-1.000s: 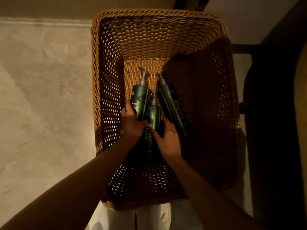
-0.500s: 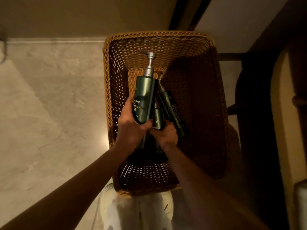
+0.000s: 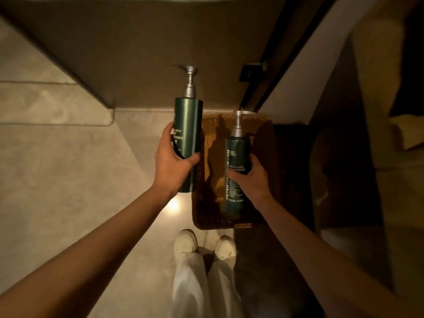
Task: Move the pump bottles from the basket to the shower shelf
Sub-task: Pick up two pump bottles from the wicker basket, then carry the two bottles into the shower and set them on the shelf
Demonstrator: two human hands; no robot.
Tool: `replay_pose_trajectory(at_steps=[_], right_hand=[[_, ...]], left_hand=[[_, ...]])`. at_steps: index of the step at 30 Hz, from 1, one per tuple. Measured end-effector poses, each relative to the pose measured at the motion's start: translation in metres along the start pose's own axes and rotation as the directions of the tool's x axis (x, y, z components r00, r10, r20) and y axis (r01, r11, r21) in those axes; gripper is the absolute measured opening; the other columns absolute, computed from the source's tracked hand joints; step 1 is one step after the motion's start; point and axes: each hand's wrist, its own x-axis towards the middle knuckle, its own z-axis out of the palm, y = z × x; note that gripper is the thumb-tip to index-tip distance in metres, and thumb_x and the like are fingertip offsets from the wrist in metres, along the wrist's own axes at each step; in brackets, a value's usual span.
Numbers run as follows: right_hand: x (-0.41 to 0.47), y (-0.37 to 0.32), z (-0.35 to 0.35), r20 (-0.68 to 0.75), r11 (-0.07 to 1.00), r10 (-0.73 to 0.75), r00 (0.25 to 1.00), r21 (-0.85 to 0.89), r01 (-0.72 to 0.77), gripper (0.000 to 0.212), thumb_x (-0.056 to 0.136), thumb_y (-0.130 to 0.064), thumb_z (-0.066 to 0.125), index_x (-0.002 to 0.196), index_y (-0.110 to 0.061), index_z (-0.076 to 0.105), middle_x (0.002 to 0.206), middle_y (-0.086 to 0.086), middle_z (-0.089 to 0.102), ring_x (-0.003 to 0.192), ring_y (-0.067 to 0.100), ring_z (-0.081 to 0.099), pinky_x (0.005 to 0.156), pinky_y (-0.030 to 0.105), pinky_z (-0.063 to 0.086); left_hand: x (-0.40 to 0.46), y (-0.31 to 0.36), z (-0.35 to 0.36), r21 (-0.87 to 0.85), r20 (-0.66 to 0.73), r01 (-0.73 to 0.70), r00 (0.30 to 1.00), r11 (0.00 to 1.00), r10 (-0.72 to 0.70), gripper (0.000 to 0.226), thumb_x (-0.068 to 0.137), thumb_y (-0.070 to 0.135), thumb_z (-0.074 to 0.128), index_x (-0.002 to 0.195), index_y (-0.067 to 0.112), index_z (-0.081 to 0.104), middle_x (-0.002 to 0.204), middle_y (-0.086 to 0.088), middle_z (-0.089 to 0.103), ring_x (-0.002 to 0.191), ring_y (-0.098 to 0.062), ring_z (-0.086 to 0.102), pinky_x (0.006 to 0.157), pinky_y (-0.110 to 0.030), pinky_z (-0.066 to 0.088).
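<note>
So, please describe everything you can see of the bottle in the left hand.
The cleanser bottle is a tall dark green cylinder with a dull sheen and pale lettering, partly hidden, ending in "CLEANSER". A grey, metal-looking pump with a spout pointing left tops it. It is upright, lifted clear of the wicker basket. Only the left hand touches it, wrapped around its lower half.

Dim room, pale stone floor (image 3: 68, 180), brown wall (image 3: 137, 42).

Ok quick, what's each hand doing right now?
Left hand: closed around the body cleanser bottle.
Right hand: closed around the shampoo bottle.
</note>
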Motion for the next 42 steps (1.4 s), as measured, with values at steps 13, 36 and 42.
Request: replay_pose_trajectory(at_steps=[13,36,42], right_hand=[[-0.21,-0.259,0.014,0.25,0.976,-0.215,0.944,0.06,0.207,0.054,0.073,-0.007,0.076,0.119,-0.02,0.051,0.108,-0.002,0.061,0.102,0.021,0.06,0.088,0.039,0.05],[-0.34,-0.487,0.317,0.432,0.86,-0.503,0.749,0.161,0.485,0.06,0.066,-0.007,0.082,0.113,-0.026,0.051,0.099,-0.022,0.06,0.089,-0.007,0.06,0.068,0.01,0.049],[-0.293,-0.57,0.386,0.464,0.825,-0.552,0.693,0.183,0.535,0.06,0.068,-0.005,0.08,0.116,-0.025,0.05,0.098,-0.023,0.058,0.082,-0.017,0.06,0.063,0.005,0.047]], left_hand=[[-0.177,0.172,-0.207,-0.043,-0.312,0.049,0.948,0.998,-0.06,0.087,0.069,0.005,0.075,0.139,0.029,0.029,0.127,0.004,0.047,0.11,-0.015,0.05,0.088,-0.028,0.047],[-0.167,0.174,-0.569,-0.187,-0.641,-0.115,0.767,0.976,-0.032,0.085,0.066,0.0,0.075,0.138,0.026,0.037,0.122,0.014,0.049,0.101,0.008,0.051,0.077,0.002,0.038],[-0.085,0.192,-0.647,-0.169,-0.69,-0.148,0.724,0.974,-0.01,0.085,0.068,0.007,0.078,0.138,0.028,0.036,0.127,0.013,0.047,0.112,-0.003,0.047,0.082,-0.004,0.033]])
